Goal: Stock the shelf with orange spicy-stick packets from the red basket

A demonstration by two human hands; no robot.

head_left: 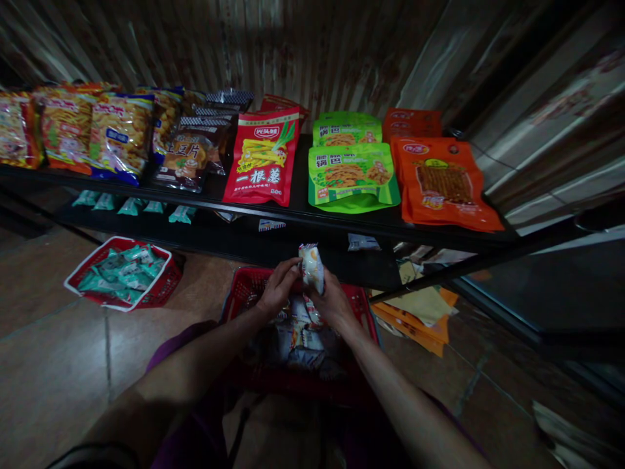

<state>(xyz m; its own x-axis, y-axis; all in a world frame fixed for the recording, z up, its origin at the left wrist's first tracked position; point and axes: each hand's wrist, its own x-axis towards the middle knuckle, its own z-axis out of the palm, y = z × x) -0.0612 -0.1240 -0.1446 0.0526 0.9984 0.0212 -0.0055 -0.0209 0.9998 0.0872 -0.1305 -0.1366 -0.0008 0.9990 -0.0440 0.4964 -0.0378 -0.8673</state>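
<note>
Between my two hands is a small white snack packet [312, 268], held upright above a red basket [364, 306]. My left hand [282, 286] has its fingers closed at the packet's left edge. From the right and below, my right hand [333, 301] grips the same packet. Inside the basket lie several similar wrapped snack packets [300, 335], partly covered by my hands and forearms. Just beyond, on the lower black shelf [317, 251], a white-and-blue packet [364, 242] lies to the right and another packet [271, 225] shows under the upper shelf's edge.
A small red basket [168, 277] of teal packets [122, 270] stands on the floor at left. More teal packets [131, 206] line the lower shelf. The upper shelf [209, 198] bears red [263, 159], green [352, 176] and orange [444, 182] snack bags. Flattened orange packaging [415, 316] lies at right.
</note>
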